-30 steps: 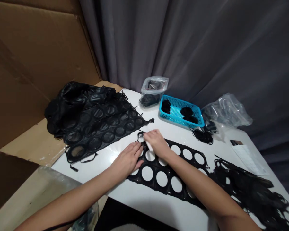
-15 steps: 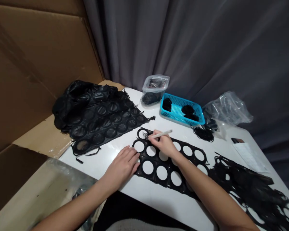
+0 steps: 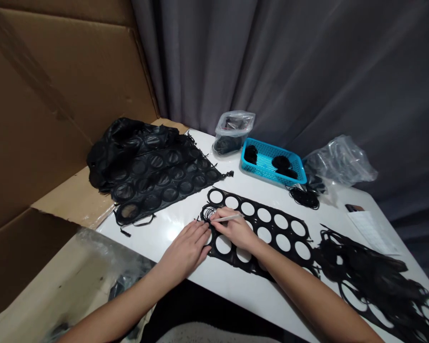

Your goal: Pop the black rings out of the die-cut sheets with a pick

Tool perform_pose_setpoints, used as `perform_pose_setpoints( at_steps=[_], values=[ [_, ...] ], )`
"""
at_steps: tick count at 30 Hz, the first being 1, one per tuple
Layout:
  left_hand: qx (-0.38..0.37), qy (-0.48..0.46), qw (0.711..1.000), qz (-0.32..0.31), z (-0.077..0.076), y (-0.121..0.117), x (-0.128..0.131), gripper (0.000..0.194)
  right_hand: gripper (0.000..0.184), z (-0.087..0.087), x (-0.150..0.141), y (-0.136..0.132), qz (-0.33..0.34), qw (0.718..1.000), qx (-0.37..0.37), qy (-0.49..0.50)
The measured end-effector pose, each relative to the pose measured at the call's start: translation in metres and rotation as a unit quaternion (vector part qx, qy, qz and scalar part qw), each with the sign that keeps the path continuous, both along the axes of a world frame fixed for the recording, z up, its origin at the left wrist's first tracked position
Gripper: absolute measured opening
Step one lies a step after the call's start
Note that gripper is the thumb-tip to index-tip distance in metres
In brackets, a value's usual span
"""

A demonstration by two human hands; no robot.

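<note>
A black sheet (image 3: 256,223) with rows of round holes lies flat, the white table showing through it. My left hand (image 3: 188,243) rests with fingers extended on the sheet's left edge. In my right hand (image 3: 236,232) is a slim white pen-like tool (image 3: 229,217), pinched between the fingers. Its tip is by the leftmost hole of the second row, where thin black cords or rings (image 3: 208,213) lie in loose loops. The fingers partly hide the tip.
A larger piled black sheet (image 3: 153,178) lies at the left beside cardboard (image 3: 67,81). Behind are a clear plastic bag (image 3: 234,132), a blue basket (image 3: 271,177) with black bundles, and another bag (image 3: 343,162). Black strips (image 3: 375,276) and paper (image 3: 372,232) are at right.
My right hand has moved with the tool from the top-left hole down to the leftmost hole of the second row. Thin black loops now show there. The view has shifted slightly.
</note>
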State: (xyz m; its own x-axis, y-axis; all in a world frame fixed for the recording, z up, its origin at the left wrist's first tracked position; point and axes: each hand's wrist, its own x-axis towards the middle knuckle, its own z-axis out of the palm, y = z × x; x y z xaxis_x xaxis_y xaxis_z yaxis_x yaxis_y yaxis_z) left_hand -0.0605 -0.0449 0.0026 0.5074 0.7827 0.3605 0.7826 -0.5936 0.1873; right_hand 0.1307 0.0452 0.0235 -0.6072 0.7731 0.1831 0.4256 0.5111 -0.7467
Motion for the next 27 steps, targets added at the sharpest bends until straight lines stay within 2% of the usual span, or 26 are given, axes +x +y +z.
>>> perform_pose_setpoints(
  at_steps=[2, 4, 7, 8, 10, 13, 15, 16, 18, 22, 24, 27],
  values=[
    [0.002, -0.004, 1.0, -0.002, 0.0, 0.0, 0.0, 0.035, 0.013, -0.001, -0.001, -0.007, 0.011, 0.999, 0.044, -0.02],
    [0.0, -0.009, 1.0, -0.004, 0.001, 0.0, -0.001, 0.035, 0.012, -0.003, -0.004, -0.014, 0.035, 0.99, 0.119, -0.063],
    [-0.008, -0.011, 1.0, -0.006, 0.002, 0.001, -0.001, 0.034, 0.011, -0.004, -0.008, -0.007, 0.064, 0.959, 0.238, -0.142],
    [-0.009, -0.012, 1.0, -0.007, 0.002, 0.001, -0.001, 0.033, 0.012, -0.002, -0.007, 0.003, 0.047, 0.951, 0.26, -0.163],
    [-0.009, -0.014, 1.0, -0.007, 0.003, 0.002, -0.001, 0.031, 0.014, 0.002, 0.002, 0.033, -0.046, 0.943, 0.27, -0.189],
    [-0.009, -0.025, 1.0, -0.005, 0.004, 0.002, -0.003, 0.03, 0.014, 0.013, 0.032, 0.082, -0.244, 0.929, 0.22, -0.171],
    [-0.012, -0.035, 0.999, 0.001, 0.006, 0.002, -0.002, 0.028, 0.014, 0.019, 0.055, 0.097, -0.288, 0.936, 0.173, -0.106],
    [-0.013, -0.04, 0.999, 0.007, 0.007, 0.002, 0.0, 0.028, 0.015, 0.021, 0.064, 0.095, -0.283, 0.945, 0.147, -0.075],
    [-0.01, -0.047, 0.999, 0.016, 0.009, 0.003, 0.007, 0.03, 0.017, 0.022, 0.075, 0.078, -0.232, 0.969, 0.083, -0.036],
    [0.002, -0.021, 1.0, -0.021, 0.007, 0.005, 0.03, 0.038, 0.014, 0.016, 0.068, 0.02, -0.099, 0.995, -0.026, -0.02],
    [0.001, -0.007, 1.0, -0.03, 0.003, 0.006, 0.038, 0.041, 0.014, 0.011, 0.059, 0.0, -0.065, 0.997, -0.038, -0.018],
    [-0.004, -0.005, 1.0, -0.021, -0.002, 0.005, 0.044, 0.043, 0.015, 0.007, 0.052, -0.013, -0.052, 0.998, -0.037, -0.014]
  ],
)
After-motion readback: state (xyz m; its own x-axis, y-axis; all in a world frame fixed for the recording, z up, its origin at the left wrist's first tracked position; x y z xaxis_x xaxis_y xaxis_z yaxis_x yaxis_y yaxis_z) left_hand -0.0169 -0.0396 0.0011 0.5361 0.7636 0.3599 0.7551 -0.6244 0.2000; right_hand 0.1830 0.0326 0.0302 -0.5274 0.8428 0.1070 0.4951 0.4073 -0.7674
